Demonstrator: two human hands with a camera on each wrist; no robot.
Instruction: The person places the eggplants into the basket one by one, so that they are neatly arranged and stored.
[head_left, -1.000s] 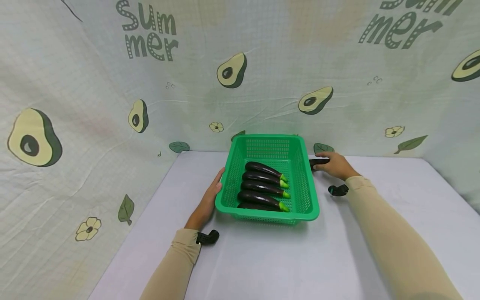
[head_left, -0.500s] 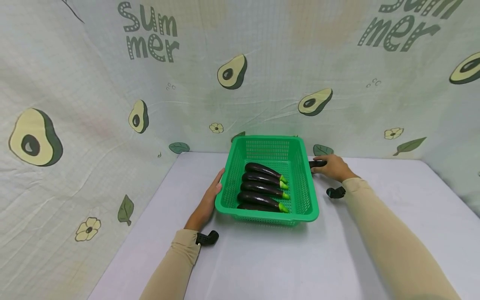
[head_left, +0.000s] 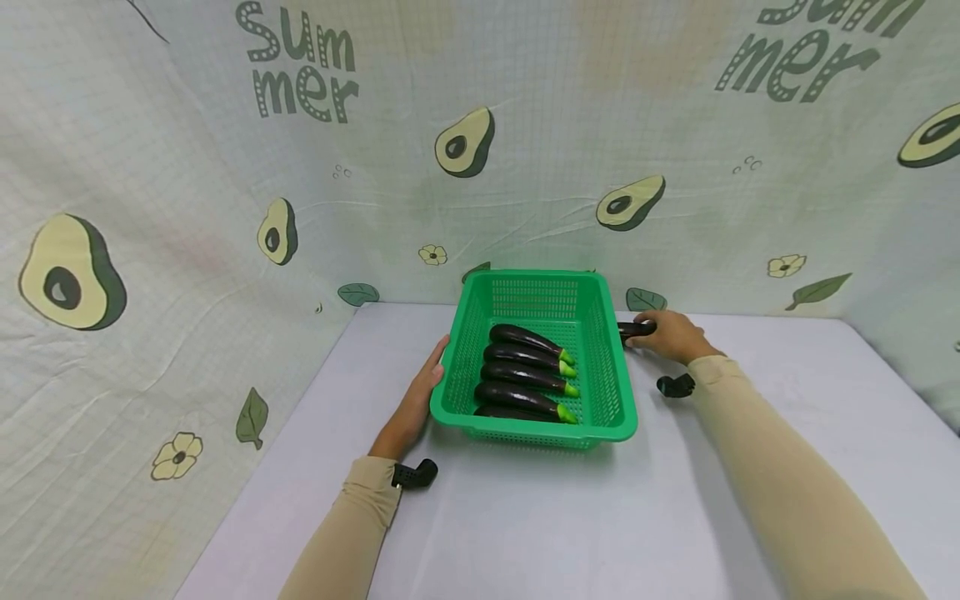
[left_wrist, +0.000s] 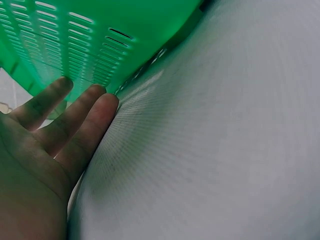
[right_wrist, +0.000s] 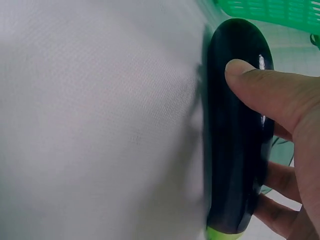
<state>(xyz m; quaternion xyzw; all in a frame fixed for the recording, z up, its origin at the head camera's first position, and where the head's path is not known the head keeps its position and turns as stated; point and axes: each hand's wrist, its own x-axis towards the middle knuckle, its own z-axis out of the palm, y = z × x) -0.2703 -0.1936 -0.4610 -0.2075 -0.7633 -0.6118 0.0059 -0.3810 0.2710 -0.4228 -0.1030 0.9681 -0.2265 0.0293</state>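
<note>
A green plastic basket [head_left: 624, 408] with slotted walls stands on the table. Several dark purple eggplants [head_left: 517, 394] with green stem ends lie side by side in it. My left hand [head_left: 411, 410] is at the basket's left side; in the left wrist view its fingers [left_wrist: 80, 142] are spread and fairly straight against the basket wall. Just outside the right wall, my right hand [head_left: 672, 336] grips another eggplant [right_wrist: 232, 145]. The thumb [right_wrist: 260, 85] lies on one side of it and the fingers on the other, its green end towards the wrist camera.
A white cloth covers the table [head_left: 525, 533]. Behind and to the left hangs a pale curtain [head_left: 540, 217] printed with avocados and leaves. A black wrist camera [head_left: 415, 475] sits on the left wrist and another wrist camera [head_left: 677, 386] on the right.
My right hand shifted slightly left with the eggplant, then a touch back to the right. The left hand and the basket look the same.
</note>
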